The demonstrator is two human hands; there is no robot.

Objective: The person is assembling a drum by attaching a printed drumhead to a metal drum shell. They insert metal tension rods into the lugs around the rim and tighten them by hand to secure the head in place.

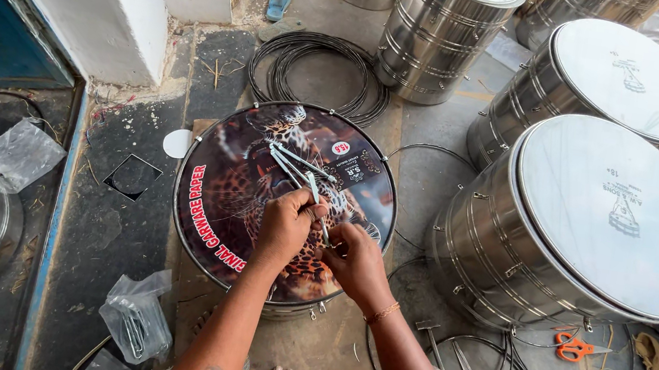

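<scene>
over the leopard-print drum (240, 198) standing on the floor, the left hand (285, 224) pinches a bundle of metal hooks (297, 167) while the right hand (353, 256) has its fingers closed on one; judging by this, fitting has barely begun.

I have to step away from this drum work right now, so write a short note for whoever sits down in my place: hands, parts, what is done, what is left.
Left hand: closed on a bundle of thin metal rods, held over the drum.
Right hand: fingers pinching a small metal part beside the left hand; too small to tell more.
The drum with the leopard-print head lies flat on the floor, head on, some hardware at its near rim.
Nearby: orange scissors and a hammer to the right, wire hoops beyond, bagged parts to the left.
Left: the rods in hand are not yet fitted.
</scene>
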